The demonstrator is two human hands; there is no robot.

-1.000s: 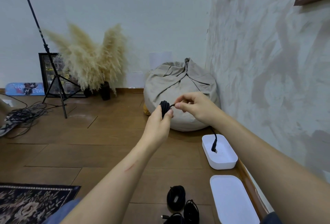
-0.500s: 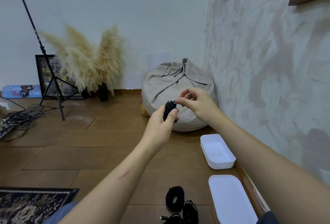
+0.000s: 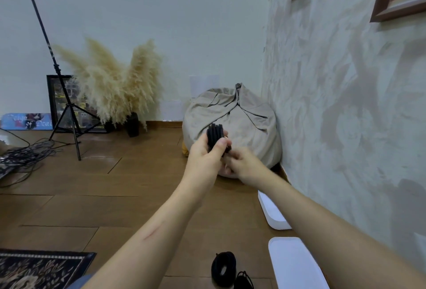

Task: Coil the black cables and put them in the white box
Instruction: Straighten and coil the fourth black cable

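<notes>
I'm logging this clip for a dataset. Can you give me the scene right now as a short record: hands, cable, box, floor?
left hand: grips the coil, raised in front of the beanbag
right hand: at the coil's lower end, blurred, grip unclear
box: on the floor by the wall, mostly hidden behind the right forearm, contents not visible
lid: flat on the floor, nearer than the box
floor coils: two, left of the lid
task state: held coil not yet in the box

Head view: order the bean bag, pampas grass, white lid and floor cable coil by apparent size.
Bean bag and pampas grass: about alike, so unranked.
White lid: nearer the camera, partly cut off.
Cable coil on the floor: smallest.
</notes>
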